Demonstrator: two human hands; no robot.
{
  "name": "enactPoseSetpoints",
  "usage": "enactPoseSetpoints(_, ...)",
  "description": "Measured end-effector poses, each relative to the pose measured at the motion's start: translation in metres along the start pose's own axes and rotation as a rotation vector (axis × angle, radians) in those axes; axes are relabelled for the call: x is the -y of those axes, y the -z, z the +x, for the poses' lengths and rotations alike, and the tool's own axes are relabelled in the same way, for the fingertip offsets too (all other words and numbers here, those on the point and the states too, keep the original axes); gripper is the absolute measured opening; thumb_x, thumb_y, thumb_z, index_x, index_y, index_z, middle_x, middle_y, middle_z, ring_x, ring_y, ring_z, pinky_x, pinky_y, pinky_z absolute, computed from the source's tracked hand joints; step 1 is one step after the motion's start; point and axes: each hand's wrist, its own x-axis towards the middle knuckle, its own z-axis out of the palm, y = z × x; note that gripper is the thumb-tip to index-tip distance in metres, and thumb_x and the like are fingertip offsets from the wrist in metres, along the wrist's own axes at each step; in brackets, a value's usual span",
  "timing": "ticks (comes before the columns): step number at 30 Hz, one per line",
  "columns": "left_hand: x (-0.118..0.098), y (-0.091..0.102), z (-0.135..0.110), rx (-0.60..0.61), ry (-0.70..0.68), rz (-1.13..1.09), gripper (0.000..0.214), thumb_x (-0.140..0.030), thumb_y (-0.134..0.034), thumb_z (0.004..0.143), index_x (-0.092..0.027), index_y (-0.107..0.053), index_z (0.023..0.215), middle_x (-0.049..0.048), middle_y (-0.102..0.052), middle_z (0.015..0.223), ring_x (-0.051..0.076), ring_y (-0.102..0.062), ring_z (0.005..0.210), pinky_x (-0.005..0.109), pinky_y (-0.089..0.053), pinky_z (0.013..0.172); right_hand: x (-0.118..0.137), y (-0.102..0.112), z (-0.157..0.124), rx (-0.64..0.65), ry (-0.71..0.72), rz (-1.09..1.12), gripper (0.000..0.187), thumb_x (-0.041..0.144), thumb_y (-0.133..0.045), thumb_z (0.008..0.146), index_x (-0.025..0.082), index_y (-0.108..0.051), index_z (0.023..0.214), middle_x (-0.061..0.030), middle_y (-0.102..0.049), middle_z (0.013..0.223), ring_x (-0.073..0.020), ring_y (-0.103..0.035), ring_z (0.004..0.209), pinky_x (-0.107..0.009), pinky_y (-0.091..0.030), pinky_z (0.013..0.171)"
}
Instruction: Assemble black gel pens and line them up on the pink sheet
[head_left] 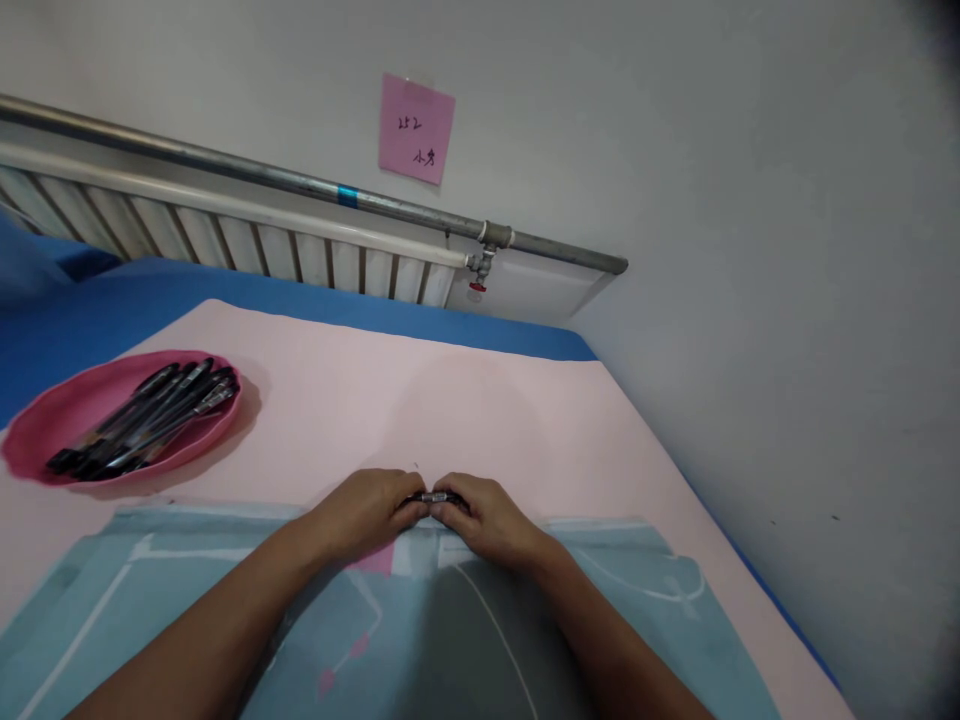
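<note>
Both hands meet over the near part of the table, thumbs and fingers pinching a black pen [435,497]. My left hand [375,510] is closed around the pen's left end. On its right end, my right hand [487,515] is closed in the same way. Only a short dark stretch with a silvery part shows between the fingers; the rest is hidden. Beneath the forearms lies a teal cloth [202,580] with white lines and pink patches.
A pink oval dish [30,440] with several black pens [150,415] stands at the left on the pink table cover [315,390]. Behind are a blue surface [487,335], a white radiator [225,235] and a metal pipe [247,165]. A pink note [416,130] hangs on the wall.
</note>
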Motion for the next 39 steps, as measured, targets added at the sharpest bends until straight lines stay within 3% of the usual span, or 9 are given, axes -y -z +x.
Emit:
enactPoseSetpoints(21, 0.0034, -0.0016, 0.0001, 0.036, 0.019, 0.019, 0.033, -0.042, -0.035, 0.087, -0.02, -0.058, 0.091, 0.0044, -0.064, 0.085, 0.017, -0.058, 0.076, 0.026, -0.038, 0.064, -0.002, 0.0011, 0.0004, 0.017, 0.008, -0.006, 0.015, 0.018, -0.043, 0.081, 0.019, -0.056, 0.089, -0.0003, -0.058, 0.08, -0.0121, -0.05, 0.072, -0.023, -0.034, 0.063)
enactPoseSetpoints(39, 0.0037, -0.0015, -0.0003, 0.061, 0.031, 0.055, 0.028, -0.037, -0.036, 0.086, -0.02, -0.058, 0.089, 0.0042, -0.064, 0.084, 0.018, -0.058, 0.074, 0.027, -0.038, 0.062, -0.0021, 0.0011, 0.0001, 0.016, -0.037, -0.008, 0.009, 0.017, -0.047, 0.077, 0.018, -0.054, 0.081, 0.0021, -0.054, 0.07, -0.0103, -0.045, 0.064, -0.021, -0.03, 0.056)
